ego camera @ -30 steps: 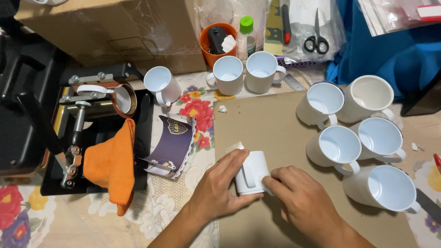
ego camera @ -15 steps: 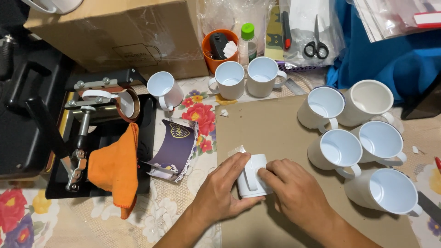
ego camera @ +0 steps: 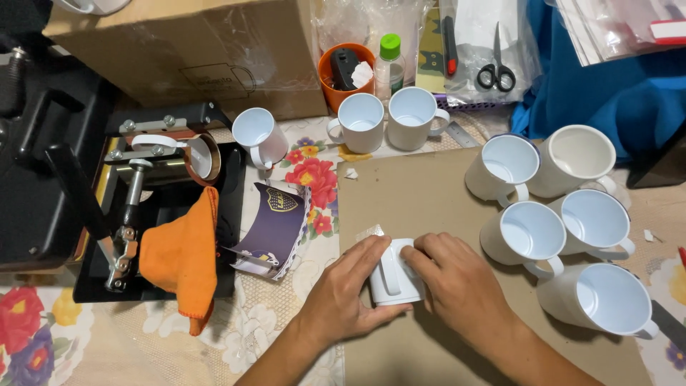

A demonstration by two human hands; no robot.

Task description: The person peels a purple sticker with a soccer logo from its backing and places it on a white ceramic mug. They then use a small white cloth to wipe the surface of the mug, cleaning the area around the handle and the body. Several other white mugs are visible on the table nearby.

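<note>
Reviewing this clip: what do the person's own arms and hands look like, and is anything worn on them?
Both the left hand and the right hand are bare: no gloves, rings, watch or bands show. The forearms are uncovered as far as the bottom edge of the frame, with no sleeve or cuff in view. Fingernails look short and unpainted. No marks or bandages are visible.

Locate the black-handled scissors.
Head view, top right: black-handled scissors lie on clear plastic bags, behind the white ceramic mugs, left of blue cloth.
</note>
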